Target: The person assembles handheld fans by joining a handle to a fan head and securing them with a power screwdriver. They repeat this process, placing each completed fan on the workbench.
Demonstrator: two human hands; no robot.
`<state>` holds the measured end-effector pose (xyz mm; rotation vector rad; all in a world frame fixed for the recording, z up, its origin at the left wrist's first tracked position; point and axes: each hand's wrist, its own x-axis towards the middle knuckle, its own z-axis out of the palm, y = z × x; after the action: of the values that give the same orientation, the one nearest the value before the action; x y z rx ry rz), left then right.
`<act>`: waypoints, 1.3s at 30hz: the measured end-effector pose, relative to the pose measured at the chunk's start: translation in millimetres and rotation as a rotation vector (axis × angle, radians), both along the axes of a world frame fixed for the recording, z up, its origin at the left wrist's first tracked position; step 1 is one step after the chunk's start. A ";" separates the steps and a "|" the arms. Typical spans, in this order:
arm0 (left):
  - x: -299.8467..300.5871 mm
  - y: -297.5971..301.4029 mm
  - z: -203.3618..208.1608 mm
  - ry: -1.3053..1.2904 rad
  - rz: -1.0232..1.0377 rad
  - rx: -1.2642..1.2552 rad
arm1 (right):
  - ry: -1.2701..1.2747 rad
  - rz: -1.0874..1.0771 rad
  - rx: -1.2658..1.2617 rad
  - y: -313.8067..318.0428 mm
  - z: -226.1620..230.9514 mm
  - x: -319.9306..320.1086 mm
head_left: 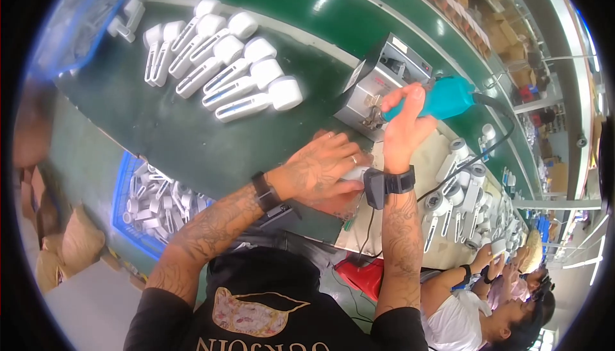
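Note:
My right hand [409, 120] is closed round a teal electric screwdriver [451, 96], its tip end at the front of a grey metal box, which looks like a screw feeder [365, 87]. Low over the bench, my left hand [325, 166] curls round a white plastic piece [354, 174]. Fingers and the black strap block on my right wrist hide most of that piece. Beyond my left hand lie several white round-headed housings [256, 103] with long slotted handles, set in rows on the green bench [275, 142].
More housings [461, 197] lie along the bench to the right, where co-workers [471, 312] sit. A blue crate [122, 207] full of parts stands low at left, and a blue bin [80, 50] at far left. The screwdriver's black cable [500, 142] loops down past my right wrist.

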<state>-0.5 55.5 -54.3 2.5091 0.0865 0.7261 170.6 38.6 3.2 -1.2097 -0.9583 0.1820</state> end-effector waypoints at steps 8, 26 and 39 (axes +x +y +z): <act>-1.6 1.5 -4.5 0.026 0.036 -0.036 | 0.148 -0.044 -0.152 -41.3 23.9 -29.0; -0.4 -1.0 1.4 0.042 0.062 -0.095 | 0.208 0.061 0.059 -108.6 -2.4 -38.5; -2.4 2.2 -5.3 -0.043 -0.020 -0.051 | 0.210 0.113 0.073 -94.6 0.5 -51.9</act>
<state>-2.9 57.7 -59.7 2.4413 0.0644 0.7597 118.7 -55.9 3.7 -1.0475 -0.8423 0.3541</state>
